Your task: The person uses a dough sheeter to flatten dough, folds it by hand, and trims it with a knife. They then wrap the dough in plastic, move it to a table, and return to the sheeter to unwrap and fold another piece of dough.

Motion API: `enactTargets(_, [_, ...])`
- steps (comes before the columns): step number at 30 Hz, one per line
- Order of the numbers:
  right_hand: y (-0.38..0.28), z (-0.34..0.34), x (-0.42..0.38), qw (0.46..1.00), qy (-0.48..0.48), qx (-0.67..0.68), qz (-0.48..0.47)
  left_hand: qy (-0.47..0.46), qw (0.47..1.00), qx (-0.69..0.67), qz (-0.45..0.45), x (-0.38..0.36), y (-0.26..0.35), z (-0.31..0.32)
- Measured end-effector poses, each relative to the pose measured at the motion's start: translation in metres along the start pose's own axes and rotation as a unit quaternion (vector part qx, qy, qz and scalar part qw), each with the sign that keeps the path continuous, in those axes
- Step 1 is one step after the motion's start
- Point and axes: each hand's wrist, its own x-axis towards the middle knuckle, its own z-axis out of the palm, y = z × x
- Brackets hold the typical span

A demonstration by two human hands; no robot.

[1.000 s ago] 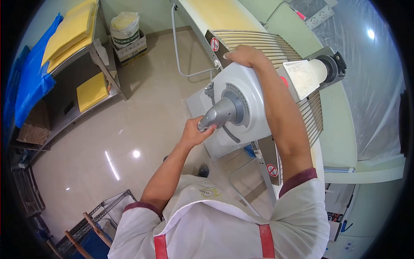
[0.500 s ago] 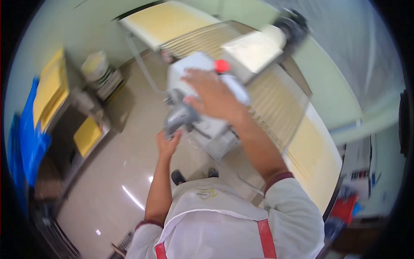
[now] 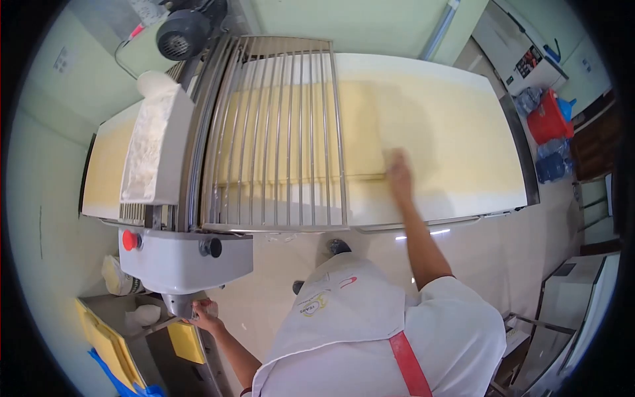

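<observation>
My left hand (image 3: 206,313) is closed around the end of a grey handle (image 3: 177,304) on the near side of a dough sheeter (image 3: 225,261). A thick pale-yellow dough sheet (image 3: 362,129) lies flat on the machine's belt (image 3: 456,195), partly under the wire guard (image 3: 278,228). My right hand (image 3: 399,173) is right at the dough's right-hand near corner, smeared by motion, so its fingers are unclear. A red button (image 3: 130,241) and a black knob (image 3: 211,247) sit on the machine's housing.
A flour-dusted white tray (image 3: 145,152) rests over the rollers, below a dark motor (image 3: 182,36). Yellow boards (image 3: 112,344) stand at the lower left. A red bucket (image 3: 550,119) and plastic bottles (image 3: 554,162) are at the far right.
The view has swung toward the machine's right side. My right hand has gone from above the housing to the dough's edge; my left hand stays at the handle.
</observation>
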Motion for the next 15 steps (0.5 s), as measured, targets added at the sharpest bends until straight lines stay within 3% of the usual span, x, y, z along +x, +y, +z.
enactTargets(2, [-0.091,0.007,-0.03,0.96,-0.113,0.249,0.06,0.001,1.0,-0.007,0.009,-0.005,0.012,0.006])
enactTargets(5, [-0.047,0.023,0.006,0.948,-0.187,0.25,0.057,0.012,1.0,0.008,-0.004,0.008,-0.008,-0.007])
enactTargets(7, [-0.06,0.035,0.049,0.964,-0.22,0.055,-0.137,0.013,0.999,0.033,-0.007,0.007,-0.009,-0.013])
enactTargets(8, [-0.067,0.042,0.068,0.943,-0.232,-0.045,-0.235,0.006,0.999,0.048,-0.002,0.01,-0.011,-0.016])
enactTargets(11, [-0.096,0.082,0.103,0.866,-0.261,-0.152,-0.399,0.044,0.998,0.024,-0.046,0.002,-0.009,-0.01])
enactTargets(14, [-0.109,0.114,0.08,0.781,-0.326,-0.188,-0.498,0.034,0.998,0.054,-0.019,-0.011,0.027,0.015])
enactTargets(15, [-0.123,0.102,0.063,0.75,-0.399,-0.194,-0.491,0.046,0.997,0.07,0.002,-0.005,0.016,0.008])
